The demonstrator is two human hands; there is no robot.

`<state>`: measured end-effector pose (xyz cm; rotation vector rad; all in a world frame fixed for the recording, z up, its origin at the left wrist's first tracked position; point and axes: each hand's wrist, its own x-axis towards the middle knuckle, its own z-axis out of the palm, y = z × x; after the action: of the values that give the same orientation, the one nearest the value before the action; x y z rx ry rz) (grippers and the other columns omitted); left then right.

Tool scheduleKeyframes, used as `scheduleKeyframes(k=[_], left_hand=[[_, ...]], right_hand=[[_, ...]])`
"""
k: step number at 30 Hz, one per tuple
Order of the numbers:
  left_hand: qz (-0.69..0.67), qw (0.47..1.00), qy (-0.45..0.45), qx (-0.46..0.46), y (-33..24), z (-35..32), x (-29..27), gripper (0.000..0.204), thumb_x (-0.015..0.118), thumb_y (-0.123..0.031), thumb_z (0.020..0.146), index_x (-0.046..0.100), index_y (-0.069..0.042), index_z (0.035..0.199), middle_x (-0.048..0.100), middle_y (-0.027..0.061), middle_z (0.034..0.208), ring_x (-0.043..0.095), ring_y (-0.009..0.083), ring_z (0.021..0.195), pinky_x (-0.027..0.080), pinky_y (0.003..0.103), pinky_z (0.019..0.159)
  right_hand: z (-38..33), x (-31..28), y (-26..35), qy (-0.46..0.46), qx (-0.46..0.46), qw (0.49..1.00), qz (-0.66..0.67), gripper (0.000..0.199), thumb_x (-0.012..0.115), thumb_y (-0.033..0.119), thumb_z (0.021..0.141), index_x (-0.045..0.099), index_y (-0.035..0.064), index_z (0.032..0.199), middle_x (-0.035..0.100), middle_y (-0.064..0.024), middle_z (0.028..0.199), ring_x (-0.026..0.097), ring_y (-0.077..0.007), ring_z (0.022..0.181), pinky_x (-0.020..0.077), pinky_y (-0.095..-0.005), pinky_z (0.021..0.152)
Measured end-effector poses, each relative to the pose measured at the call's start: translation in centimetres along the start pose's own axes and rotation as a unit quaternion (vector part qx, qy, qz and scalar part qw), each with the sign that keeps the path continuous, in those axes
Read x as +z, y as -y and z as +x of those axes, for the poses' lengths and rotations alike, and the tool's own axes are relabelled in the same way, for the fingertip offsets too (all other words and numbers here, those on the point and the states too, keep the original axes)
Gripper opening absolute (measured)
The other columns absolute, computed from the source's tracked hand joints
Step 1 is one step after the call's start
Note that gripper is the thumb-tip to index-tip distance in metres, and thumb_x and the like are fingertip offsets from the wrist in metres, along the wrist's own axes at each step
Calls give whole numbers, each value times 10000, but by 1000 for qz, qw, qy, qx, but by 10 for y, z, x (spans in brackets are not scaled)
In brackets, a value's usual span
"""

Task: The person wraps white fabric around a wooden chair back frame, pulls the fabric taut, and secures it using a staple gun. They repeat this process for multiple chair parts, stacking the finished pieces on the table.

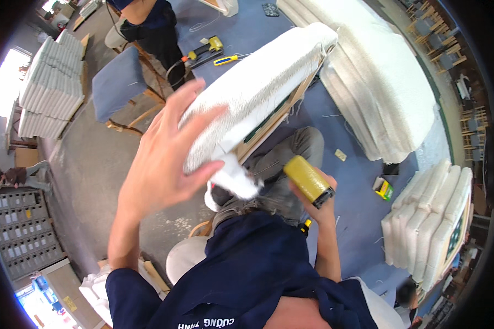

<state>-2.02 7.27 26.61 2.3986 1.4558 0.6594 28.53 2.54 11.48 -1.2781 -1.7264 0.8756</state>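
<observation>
Tool (308,180) head hidden behind right hand (319,198)

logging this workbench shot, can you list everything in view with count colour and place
seat cushion: one, white woven fabric on a wooden frame, tilted up at centre
staple gun: one, yellow and black, in the right hand
loose fabric flap: one, white, at the cushion's lower corner
cushion stacks: several, white, upper right, right edge and left
power tool: one, yellow, on the blue table top
screwdriver: one, yellow handle, beside it
blue chair: one, upper left
small box: one, yellow-green, on the table at right
left hand: fingers spread on the cushion
right hand: gripping the staple gun
</observation>
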Motion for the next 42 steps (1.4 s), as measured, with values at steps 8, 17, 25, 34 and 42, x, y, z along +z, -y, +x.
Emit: scheduleKeyframes(k=[8, 17, 25, 34, 42], left_hand=[[-25, 998, -47, 34, -47, 8, 37, 469, 839, -96, 580, 744, -132, 1038, 672, 142, 1273, 620, 433, 1189, 499, 600, 1023], [90, 995, -49, 0, -85, 5, 63, 330, 814, -143, 661, 745, -243, 968, 707, 47, 1241, 650, 328, 1164, 393, 681, 1097], [70, 996, -46, 21, -85, 12, 61, 348, 817, -157, 648, 756, -236, 981, 710, 59, 1246, 654, 338, 1157, 419, 648, 1079], [45, 992, -108, 47, -78, 0, 73, 336, 756, -112, 638, 745, -193, 965, 712, 68, 1241, 679, 337, 1117, 569, 492, 918], [-31, 972, -207, 109, -76, -15, 85, 296, 746, -188, 657, 739, -110, 942, 767, 48, 1020, 696, 306, 1055, 578, 470, 870]], right_hand=[[-162, -72, -205, -117, 341, 908, -212, 582, 781, 50, 823, 587, 5, 1370, 728, -248, 1080, 710, -398, 1037, 540, -433, 895], [-238, -22, -251, -220, 297, 869, -328, 344, 742, 115, 858, 661, 30, 1181, 715, -192, 923, 684, -423, 859, 548, -498, 839], [-224, 22, -269, 57, 469, 807, -353, 288, 668, 278, 884, 609, 120, 1117, 733, -166, 910, 710, -422, 894, 546, -554, 786], [-102, -112, -154, -259, 306, 916, -12, 196, 508, 209, 1095, 586, 30, 1114, 540, 1, 675, 558, -128, 601, 478, -297, 579], [74, -129, 48, -320, -82, 895, 300, 308, 409, 284, 1116, 415, 165, 832, 243, 53, 620, 232, -52, 484, 238, -226, 406]])
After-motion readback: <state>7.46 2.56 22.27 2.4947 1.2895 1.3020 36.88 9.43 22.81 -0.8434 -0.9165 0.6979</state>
